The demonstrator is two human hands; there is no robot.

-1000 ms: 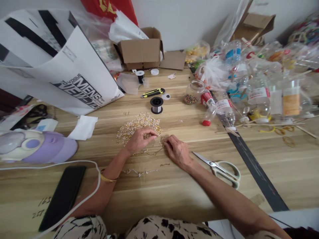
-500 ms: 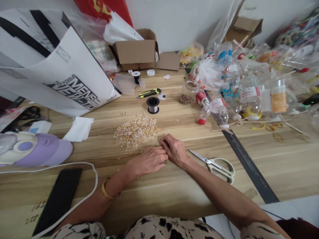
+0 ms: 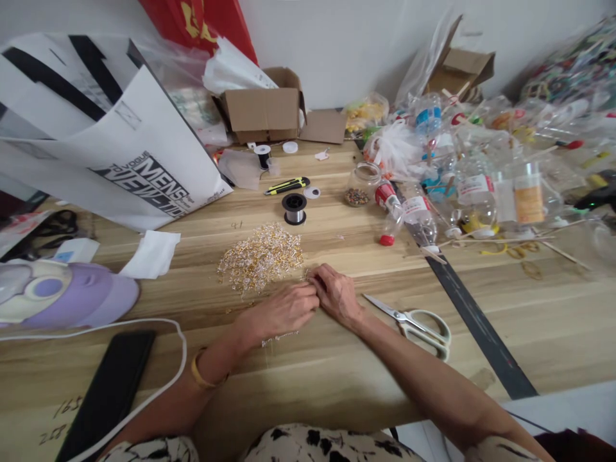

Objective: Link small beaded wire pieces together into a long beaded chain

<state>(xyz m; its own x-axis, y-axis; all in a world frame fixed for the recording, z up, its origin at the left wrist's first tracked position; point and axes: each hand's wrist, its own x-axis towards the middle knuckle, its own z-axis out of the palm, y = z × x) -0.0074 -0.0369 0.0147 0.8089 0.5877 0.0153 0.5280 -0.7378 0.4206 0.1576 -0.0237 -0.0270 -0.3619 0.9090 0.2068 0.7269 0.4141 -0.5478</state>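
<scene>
My left hand [image 3: 287,309] and my right hand [image 3: 335,295] meet over the wooden table, fingertips together. Both hands are closed in a pinch. Whatever sits between the fingertips is too small and too covered to name. A short string of small beads [image 3: 278,338] shows just below my left hand, with a thin thread trailing from it; how it joins the fingers is hidden. Left of the fingertips lies a loose heap of gold and clear beads [image 3: 260,256]. Scissors [image 3: 411,324] with pale handles rest to the right of my right hand, blades partly apart.
Behind the heap stand a spool of wire [image 3: 294,210], a yellow cutter knife [image 3: 287,186] and a jar of beads [image 3: 359,192]. Plastic bottles [image 3: 418,218] crowd the right. On the left are a purple cap [image 3: 91,292], a phone [image 3: 108,391] and a white cable [image 3: 180,366].
The view has shifted slightly. My left hand has moved a little, and the string of beads now shows below it. Both hands stay together at the same spot by the heap.
</scene>
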